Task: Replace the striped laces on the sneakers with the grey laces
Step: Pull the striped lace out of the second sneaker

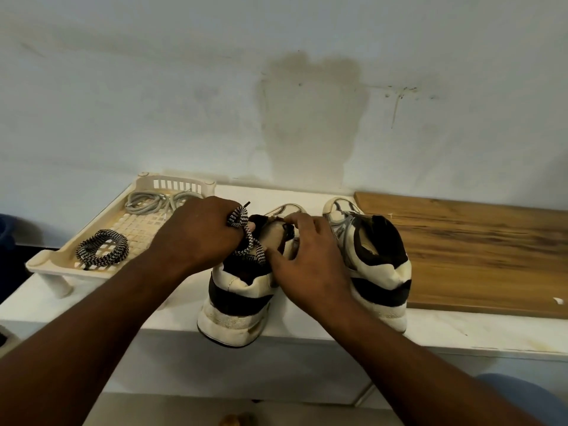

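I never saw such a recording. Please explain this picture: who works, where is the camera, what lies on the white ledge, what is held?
No machine here: a person works with two bare hands. The single picture comes from a camera on the person's head, looking down. On the white ledge stand two white-and-dark sneakers, heels toward the camera: the left sneaker and the right sneaker. Beside them, a cream plastic slotted tray holds a coiled grey lace and a coiled black-and-white striped lace. A brown wooden board lies on the right. The left hand grips a second striped lace leading to the left sneaker. The right hand rests on that sneaker's opening; whether it pinches anything, I cannot tell.
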`<action>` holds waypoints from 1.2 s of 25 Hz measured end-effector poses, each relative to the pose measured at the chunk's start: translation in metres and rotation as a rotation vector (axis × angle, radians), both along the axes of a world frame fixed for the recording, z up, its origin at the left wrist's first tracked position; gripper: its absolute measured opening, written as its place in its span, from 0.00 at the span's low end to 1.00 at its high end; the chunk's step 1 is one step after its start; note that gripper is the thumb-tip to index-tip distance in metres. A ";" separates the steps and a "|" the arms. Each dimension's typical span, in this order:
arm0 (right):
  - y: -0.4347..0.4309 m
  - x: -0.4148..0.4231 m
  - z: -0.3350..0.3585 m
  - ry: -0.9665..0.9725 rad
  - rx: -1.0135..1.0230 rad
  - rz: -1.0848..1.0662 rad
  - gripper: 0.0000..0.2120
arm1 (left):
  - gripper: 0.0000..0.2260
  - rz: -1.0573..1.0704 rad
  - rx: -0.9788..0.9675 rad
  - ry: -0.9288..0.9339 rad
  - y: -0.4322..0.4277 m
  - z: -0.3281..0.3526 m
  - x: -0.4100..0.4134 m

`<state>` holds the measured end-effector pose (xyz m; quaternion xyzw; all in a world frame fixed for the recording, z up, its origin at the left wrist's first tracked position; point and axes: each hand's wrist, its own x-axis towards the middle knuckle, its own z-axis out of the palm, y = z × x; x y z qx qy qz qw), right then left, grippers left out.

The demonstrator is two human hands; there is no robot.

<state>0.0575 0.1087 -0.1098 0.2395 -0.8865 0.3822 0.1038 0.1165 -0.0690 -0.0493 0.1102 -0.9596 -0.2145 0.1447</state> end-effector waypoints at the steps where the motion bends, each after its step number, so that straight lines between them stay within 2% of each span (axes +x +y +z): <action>1: 0.001 0.003 0.000 -0.031 0.033 0.037 0.27 | 0.12 -0.003 0.024 0.000 0.001 -0.001 -0.002; 4: 0.004 -0.004 0.001 0.022 0.056 0.072 0.25 | 0.11 -0.038 0.098 -0.001 0.009 -0.011 -0.007; 6: 0.005 -0.015 0.002 0.027 0.036 0.052 0.23 | 0.08 -0.075 0.051 0.020 0.014 -0.020 -0.011; 8: 0.005 -0.023 0.002 0.027 0.017 0.039 0.22 | 0.11 -0.084 0.004 0.042 0.020 -0.026 -0.014; 13: 0.005 -0.023 0.008 0.019 0.075 0.069 0.23 | 0.08 -0.046 -0.029 0.131 0.024 -0.029 -0.020; 14: 0.007 -0.022 0.012 0.024 0.062 0.065 0.23 | 0.07 -0.031 0.073 0.169 0.024 -0.026 -0.021; 17: 0.020 -0.019 0.024 0.067 -0.062 0.044 0.18 | 0.06 -0.035 0.728 0.224 0.036 -0.008 -0.018; 18: 0.025 -0.019 0.028 0.047 -0.146 0.061 0.14 | 0.04 -0.059 0.855 0.217 0.039 -0.004 -0.016; 20: 0.045 -0.001 0.039 -0.099 -0.305 0.136 0.10 | 0.03 -0.143 0.929 0.181 0.055 0.002 0.001; 21: 0.048 0.002 0.042 -0.147 -0.328 0.164 0.14 | 0.04 -0.179 0.951 0.173 0.057 0.002 0.002; 24: 0.053 0.009 0.051 -0.177 -0.256 0.152 0.14 | 0.02 -0.217 0.961 0.192 0.065 0.002 0.003; 26: 0.056 0.012 0.057 -0.251 -0.303 0.136 0.14 | 0.03 -0.235 0.937 0.210 0.066 0.005 0.001; 30: 0.074 0.022 0.068 -0.581 -0.523 0.188 0.14 | 0.06 -0.275 1.004 0.199 0.073 0.009 -0.007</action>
